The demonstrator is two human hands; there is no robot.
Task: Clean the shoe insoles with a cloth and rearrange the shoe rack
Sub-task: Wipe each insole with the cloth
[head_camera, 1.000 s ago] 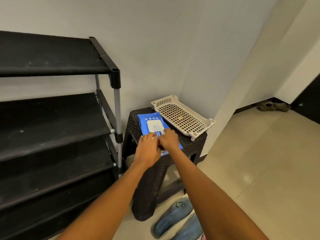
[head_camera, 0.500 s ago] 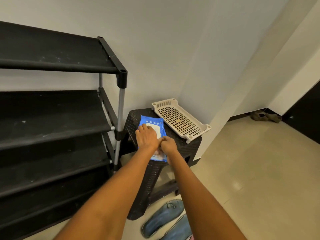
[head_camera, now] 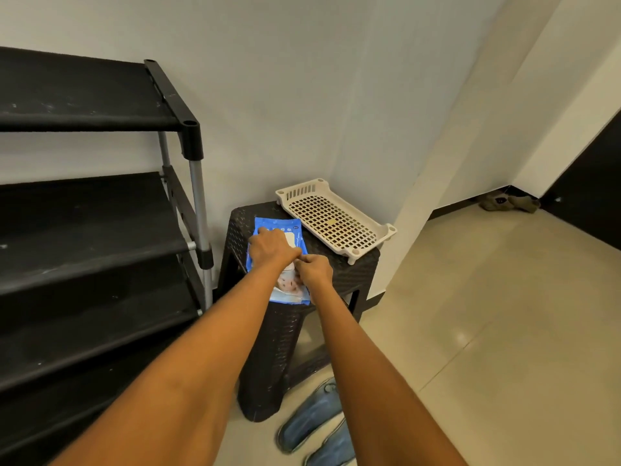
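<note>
Soft, even indoor light fills the scene, dimmer toward the far right doorway. A pale glare patch sits on the floor tiles at right. Wide-angle bending curves the shoe rack at left; near forearms look slightly blurred.

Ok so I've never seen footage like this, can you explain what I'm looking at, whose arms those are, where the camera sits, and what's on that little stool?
There is no machine here. A person wears one wide-angle camera on the head, looking forward and down, so the two bare arms are their own. The left hand rests on a blue wipes pack, which lies on a dark woven stool. The right hand has its fingers curled, pinching at the pack's opening; whether a wipe is out is too small to tell. A cream perforated tray also sits on the stool. A black shoe rack stands to the left, and blue slippers lie on the floor below.
</note>
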